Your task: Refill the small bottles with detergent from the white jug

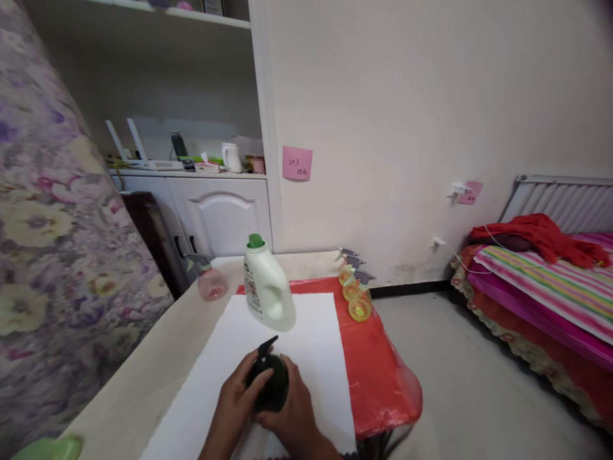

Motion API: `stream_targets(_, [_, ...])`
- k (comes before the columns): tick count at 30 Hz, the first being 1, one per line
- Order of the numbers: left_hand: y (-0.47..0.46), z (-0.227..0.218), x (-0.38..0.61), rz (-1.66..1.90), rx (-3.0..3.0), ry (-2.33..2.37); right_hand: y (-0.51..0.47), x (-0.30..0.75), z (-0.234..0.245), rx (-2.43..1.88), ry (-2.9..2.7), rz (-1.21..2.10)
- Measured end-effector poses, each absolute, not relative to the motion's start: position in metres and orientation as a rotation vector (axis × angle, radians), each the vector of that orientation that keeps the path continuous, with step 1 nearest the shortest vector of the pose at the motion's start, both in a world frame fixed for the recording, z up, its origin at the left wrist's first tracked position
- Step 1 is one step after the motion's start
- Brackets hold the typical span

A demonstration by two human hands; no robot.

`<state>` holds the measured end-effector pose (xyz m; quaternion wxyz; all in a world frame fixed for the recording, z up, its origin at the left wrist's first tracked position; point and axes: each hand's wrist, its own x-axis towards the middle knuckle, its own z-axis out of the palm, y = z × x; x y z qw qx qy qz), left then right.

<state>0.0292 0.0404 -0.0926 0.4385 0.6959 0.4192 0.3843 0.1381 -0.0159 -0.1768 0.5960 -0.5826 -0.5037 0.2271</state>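
Left hand (pixel 238 391) and right hand (pixel 297 399), grip curled round dark, rounded spray bottle (pixel 278 387), flat white sheet (pixel 320 345) beneath

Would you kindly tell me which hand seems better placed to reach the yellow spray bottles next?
Probably the right hand: it is nearer the yellow spray bottles, which stand ahead and to its right. Both hands are on the dark bottle, so the left hand would need to hold it alone.
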Motion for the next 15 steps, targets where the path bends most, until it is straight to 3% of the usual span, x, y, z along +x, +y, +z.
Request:
stream_targets(6, [0.026,-0.089,0.040,1.174,1.836,1.196,-0.015,0.139,-0.176,-1.352,-1.175,0.502])
stream_targets(15, [0.050,-0.101,0.021,0.911,1.623,1.036,-0.016,0.140,-0.175,-1.389,-1.136,0.591])
